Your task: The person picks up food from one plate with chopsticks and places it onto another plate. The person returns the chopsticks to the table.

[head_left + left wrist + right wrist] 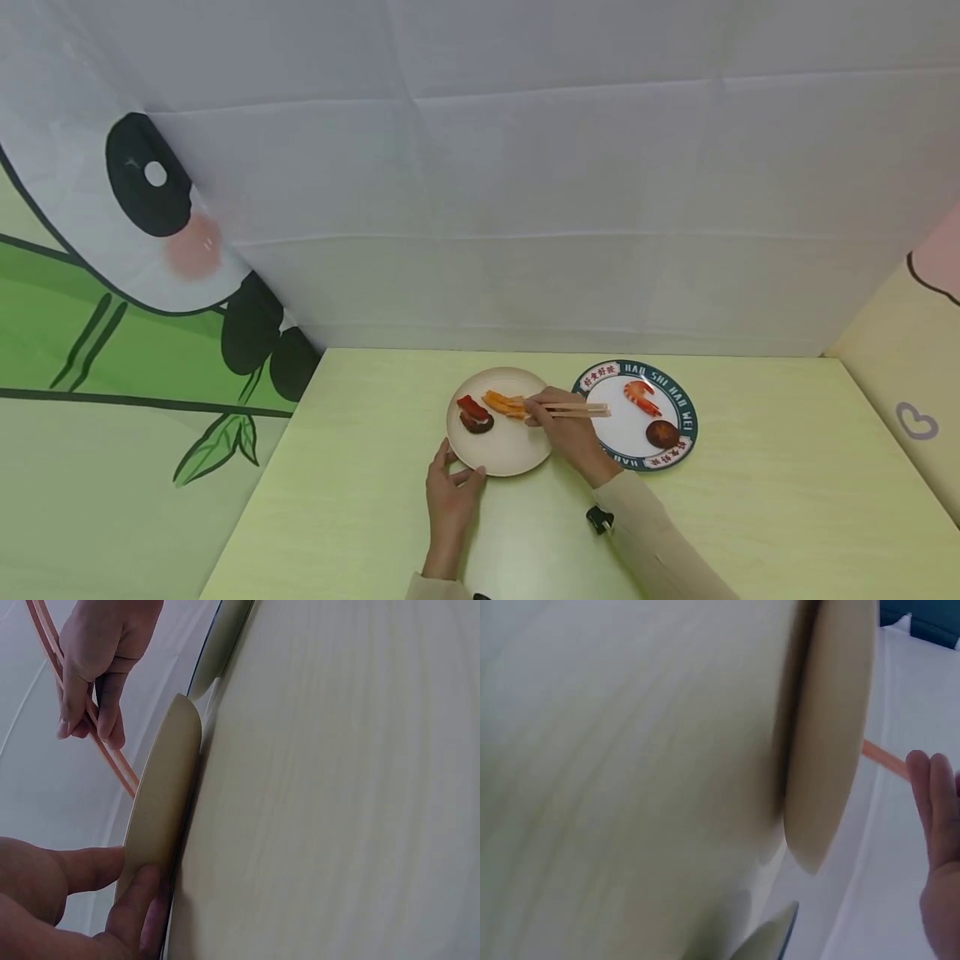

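Observation:
My right hand (566, 429) holds a pair of wooden chopsticks (581, 410) above a beige plate (506, 450). Their tips reach the yellow-orange food strips (504, 404) on that plate; whether they pinch them I cannot tell. Left of the strips lie a red food piece (472, 407) and a dark brown one (477, 422). With thumb and fingers at the near left rim, my left hand (453, 498) grips the beige plate. In the left wrist view, its fingers (135, 904) touch the plate's outer wall. The right wrist view shows only part of the right hand (941, 825).
Right of the beige plate stands a white plate with a dark green lettered rim (687, 408). On it are a shrimp (641, 398) and a brown mushroom cap (663, 433). A white cloth wall (487, 208) rises behind the pale yellow-green table (787, 500).

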